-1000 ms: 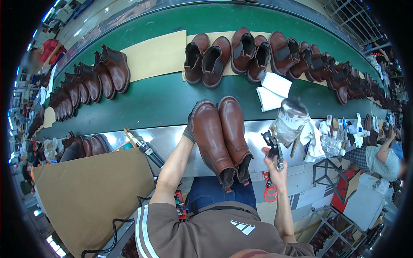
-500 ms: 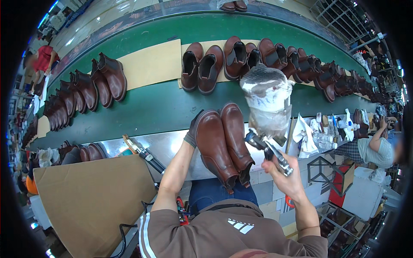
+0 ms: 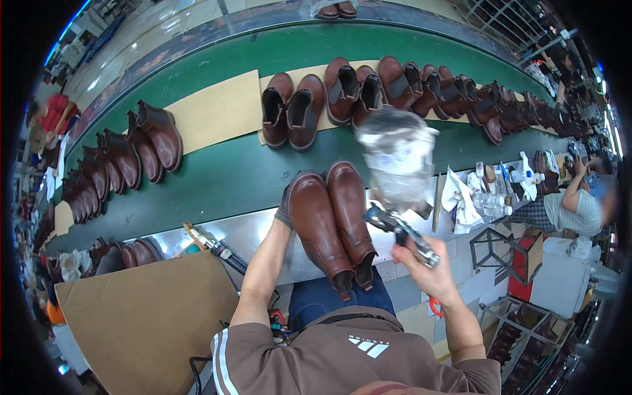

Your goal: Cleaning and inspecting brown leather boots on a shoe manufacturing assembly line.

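Note:
A pair of brown leather ankle boots (image 3: 320, 220) hangs in front of me, toes pointing away and shafts toward my lap. My left hand (image 3: 284, 212), in a dark glove, grips them from the left and beneath; its fingers are mostly hidden by the boots. In my bare right hand (image 3: 429, 268) is a metal spray gun (image 3: 413, 240), its nozzle end close to the right-hand boot without touching it. On top of the gun sits a paint-smeared cup (image 3: 398, 155) wrapped in clear plastic, slightly blurred.
Brown boots (image 3: 306, 112) stand in rows on cardboard sheets (image 3: 217, 108) along a green conveyor (image 3: 230, 168). A large cardboard panel (image 3: 145, 316) is at my left. White cloth (image 3: 459, 201) and plastic bottles (image 3: 490, 204) lie on the metal ledge at right. Another person (image 3: 579, 214) sits farther right.
The whole view has shifted a little, so the conveyor boots appear farther left. Both hands keep their holds on the boots and spray gun, which stay close together.

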